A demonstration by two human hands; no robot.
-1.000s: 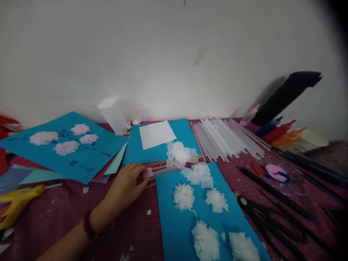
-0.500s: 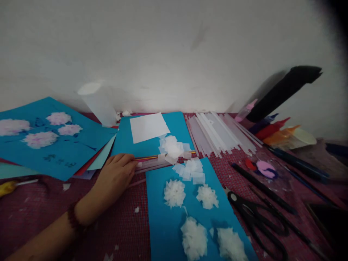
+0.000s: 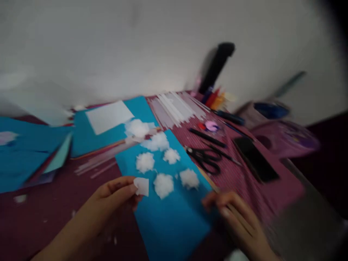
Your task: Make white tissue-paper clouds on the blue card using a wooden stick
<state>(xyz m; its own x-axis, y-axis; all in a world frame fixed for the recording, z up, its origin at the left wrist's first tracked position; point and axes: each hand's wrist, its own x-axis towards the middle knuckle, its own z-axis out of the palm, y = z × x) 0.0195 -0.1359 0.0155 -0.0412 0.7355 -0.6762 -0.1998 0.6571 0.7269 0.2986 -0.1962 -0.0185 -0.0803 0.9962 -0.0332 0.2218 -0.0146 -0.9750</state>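
Observation:
My left hand (image 3: pixel 119 194) pinches a small white paper square (image 3: pixel 142 186) between thumb and fingertips, just left of the lower blue sheet (image 3: pixel 168 221). Several fluffy white paper flowers (image 3: pixel 164 185) sit on that sheet. At its right edge my right hand (image 3: pixel 233 214), blurred by motion, is closed around a thin pale stick (image 3: pixel 210 181); its exact kind is unclear. A heap of loose white squares (image 3: pixel 157 141) lies over the sheet's top edge, beside another pile (image 3: pixel 137 128).
Black scissors (image 3: pixel 205 157), a black pen (image 3: pixel 208 137) and a phone (image 3: pixel 255 159) lie to the right. White strips (image 3: pixel 176 108) and a white sheet (image 3: pixel 109 116) lie at the back. Paint tubes (image 3: pixel 213 98) stand by the wall; a pink pouch (image 3: pixel 282 134) is farther right.
The view has swung right. My left hand has come off the table toward me and now holds a paper square. My right hand has come into view with a thin stick.

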